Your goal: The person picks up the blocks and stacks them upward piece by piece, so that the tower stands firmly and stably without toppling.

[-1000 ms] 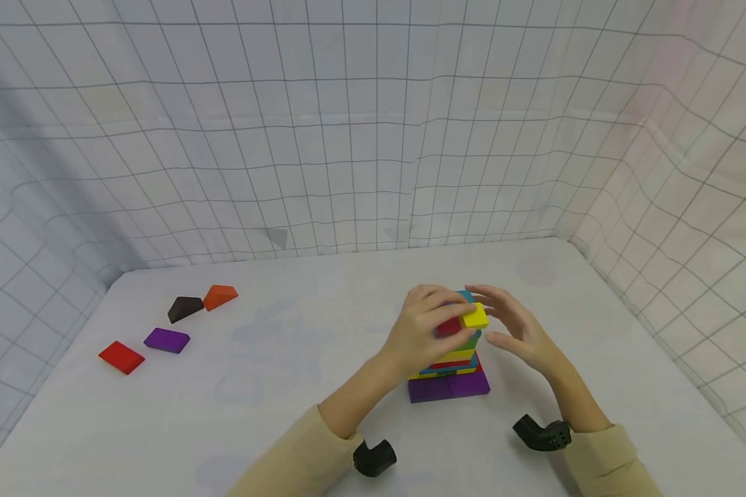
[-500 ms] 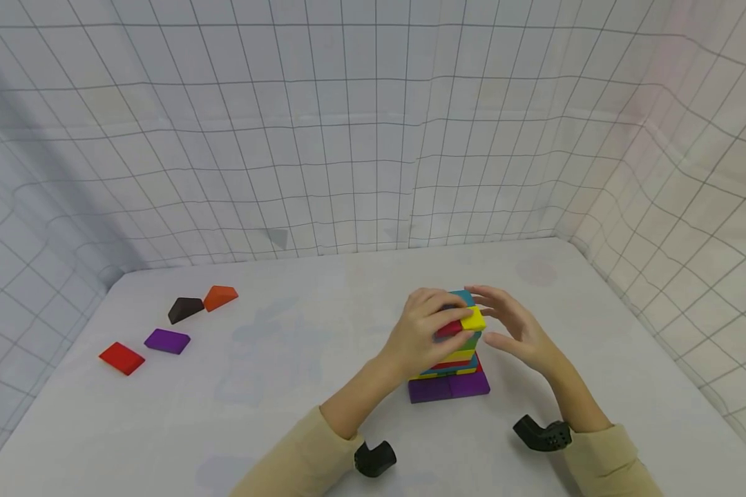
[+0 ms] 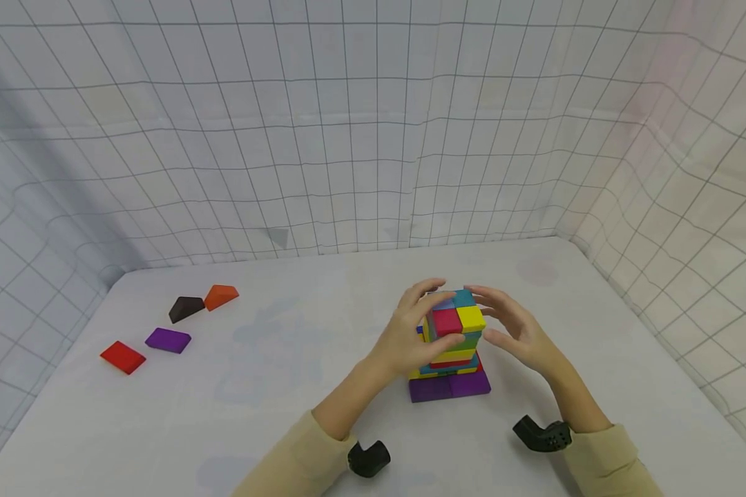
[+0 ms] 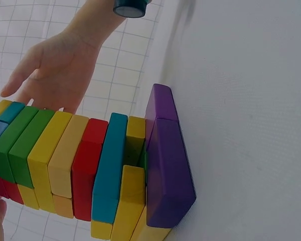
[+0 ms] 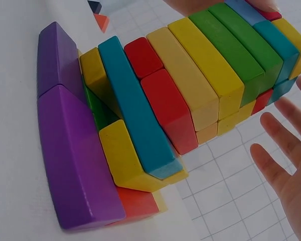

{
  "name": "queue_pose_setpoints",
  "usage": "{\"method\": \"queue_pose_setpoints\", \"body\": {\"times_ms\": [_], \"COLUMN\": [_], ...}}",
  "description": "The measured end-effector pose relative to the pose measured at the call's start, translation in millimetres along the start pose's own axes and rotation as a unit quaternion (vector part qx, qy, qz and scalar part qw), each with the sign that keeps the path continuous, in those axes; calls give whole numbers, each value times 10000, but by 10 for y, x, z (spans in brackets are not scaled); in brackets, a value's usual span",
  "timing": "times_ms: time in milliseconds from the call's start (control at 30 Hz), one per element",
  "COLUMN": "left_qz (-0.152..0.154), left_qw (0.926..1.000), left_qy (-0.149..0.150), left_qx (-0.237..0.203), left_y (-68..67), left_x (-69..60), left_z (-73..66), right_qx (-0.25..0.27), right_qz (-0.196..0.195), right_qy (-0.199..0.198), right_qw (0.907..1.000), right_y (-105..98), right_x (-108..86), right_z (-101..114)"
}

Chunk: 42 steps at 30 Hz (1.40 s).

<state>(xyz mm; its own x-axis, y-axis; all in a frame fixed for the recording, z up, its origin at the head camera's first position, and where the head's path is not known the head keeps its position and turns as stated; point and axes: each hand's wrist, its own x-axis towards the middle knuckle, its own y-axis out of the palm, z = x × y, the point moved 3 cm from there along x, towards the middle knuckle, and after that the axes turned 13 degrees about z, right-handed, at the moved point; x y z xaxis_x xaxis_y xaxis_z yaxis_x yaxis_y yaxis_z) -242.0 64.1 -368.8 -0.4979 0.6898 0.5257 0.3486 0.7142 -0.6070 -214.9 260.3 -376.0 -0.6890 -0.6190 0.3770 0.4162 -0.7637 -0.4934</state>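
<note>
A tower of stacked coloured wooden blocks (image 3: 456, 355) stands upright on a base of purple blocks (image 3: 431, 391). On its top a red block (image 3: 446, 322), a yellow block (image 3: 471, 319) and a blue block (image 3: 464, 298) show. My left hand (image 3: 404, 338) is at the tower's upper left, fingers spread around that side, its thumb near the front face. Whether it touches the blocks is hard to tell. My right hand (image 3: 522, 331) is held half-curved beside the upper right, holding nothing. In the right wrist view its fingers (image 5: 277, 168) stand apart from the lower layers.
At the table's left lie a red block (image 3: 123, 357), a purple block (image 3: 168, 340), a black block (image 3: 186, 308) and an orange block (image 3: 221, 296). White cloth walls with a grid (image 3: 348, 138) enclose the white table (image 3: 304, 386) at the back and sides.
My left hand has loosened from the top blocks and drawn back to the left, uncovering the red and yellow blocks. The yellow block shifted slightly left. My right hand has barely moved.
</note>
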Motion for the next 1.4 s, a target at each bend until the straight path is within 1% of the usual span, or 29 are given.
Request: {"method": "queue_pose_setpoints", "body": {"times_ms": [67,133,367,700,867,967,1067,1167,1233,1300,1333,1400], "left_qz": [38,50,61,124,133,145,195,394,571,717,733,624], "left_qw": [9995,9986,9971,9966,9967,9967,9967,9958,9943,9923,9916,9921], "left_qy": [-73,-85,-102,-16,8,-28,-92,-278,-453,-688,-800,-974], "left_qx": [-321,-518,-757,-810,-807,-797,-780,-780,-782,-740,-700,-491], "left_y": [-2,-5,-10,-6,-3,-5,-5,-10,-39,-121,-188,-373], "left_x": [-10,-16,-19,-6,-6,-6,-7,-21,-52,-119,-169,-308], "left_z": [27,46,67,72,68,62,57,55,76,121,160,280], "right_qx": [-29,-22,11,-9,-109,-151,-152,-173,-187,-175,-172,-154], "right_qz": [-14,-16,-49,-117,-162,-184,-200,-216,-223,-234,-235,-233], "right_qy": [9,3,107,188,103,37,63,119,136,163,172,209], "right_qw": [10000,10000,9999,9998,9998,9997,9997,9995,9995,9994,9994,9994], "right_y": [4,9,18,25,29,31,29,24,23,23,25,27], "right_x": [3,7,11,12,7,4,-2,-9,-12,-13,-12,-10], "right_z": [-2,-4,-6,12,-1,-3,-7,-11,-17,-21,-22,-23]}}
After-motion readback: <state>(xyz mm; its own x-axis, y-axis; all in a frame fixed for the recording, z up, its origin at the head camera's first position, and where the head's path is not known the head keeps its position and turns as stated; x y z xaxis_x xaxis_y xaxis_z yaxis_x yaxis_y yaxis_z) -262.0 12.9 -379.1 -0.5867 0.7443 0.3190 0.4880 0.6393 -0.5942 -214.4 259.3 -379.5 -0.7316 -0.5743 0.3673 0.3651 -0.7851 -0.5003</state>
